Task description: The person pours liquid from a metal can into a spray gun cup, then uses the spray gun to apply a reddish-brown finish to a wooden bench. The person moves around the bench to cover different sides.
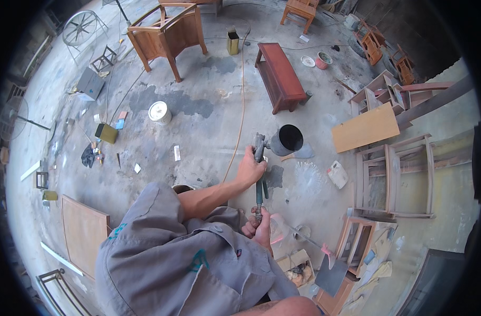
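Spray gun [259,193] out ahead of grey work shirt [172,253], long axis running away from it; left hand [251,169] closed round upper body, right hand [258,227], nearer the shirt, gripping hose fitting [258,213] at lower end; black cup [275,146] juts rightward off gun's far end

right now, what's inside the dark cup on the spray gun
Through the open mouth of the dark cup only blackness shows; whether it holds liquid cannot be made out. The cup's own body covers part of the floor behind it.
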### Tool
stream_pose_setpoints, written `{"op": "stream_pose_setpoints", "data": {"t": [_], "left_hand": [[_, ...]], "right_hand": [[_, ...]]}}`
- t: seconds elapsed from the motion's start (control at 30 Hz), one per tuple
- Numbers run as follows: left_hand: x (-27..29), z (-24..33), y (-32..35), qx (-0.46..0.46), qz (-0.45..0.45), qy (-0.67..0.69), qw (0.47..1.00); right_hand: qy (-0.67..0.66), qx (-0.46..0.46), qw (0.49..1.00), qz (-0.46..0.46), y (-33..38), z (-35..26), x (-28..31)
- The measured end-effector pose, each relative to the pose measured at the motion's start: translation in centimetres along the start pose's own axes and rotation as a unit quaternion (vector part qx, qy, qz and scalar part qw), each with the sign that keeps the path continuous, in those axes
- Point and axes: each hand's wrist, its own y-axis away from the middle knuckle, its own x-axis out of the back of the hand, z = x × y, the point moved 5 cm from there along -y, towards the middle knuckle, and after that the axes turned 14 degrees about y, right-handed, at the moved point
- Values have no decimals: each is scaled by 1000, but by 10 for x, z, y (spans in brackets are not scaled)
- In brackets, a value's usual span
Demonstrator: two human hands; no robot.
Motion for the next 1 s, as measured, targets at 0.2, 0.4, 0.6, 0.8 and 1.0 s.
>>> {"op": "stream_pose_setpoints", "data": {"t": [0.2, 0.4, 0.6, 0.8, 1.0], "left_hand": [[-3, -18, -11, -47, 11, 12, 999], [-1, -33, -27, -66, 1, 22, 998], [45, -45, -78, -90, 79, 36, 992], [95, -24, -97, -51, 120, 45, 990], [102, 36, -76, -7, 39, 142, 989]], "right_hand": [[19, -2, 999, -51, -8, 13, 20], [49, 32, 998, 17, -4, 20, 84], [116, 100, 986, 59, 15, 0, 77], [222, 204, 951, 68, 10, -17, 42], [431, 348, 824, 119, 3, -48, 13]]}}
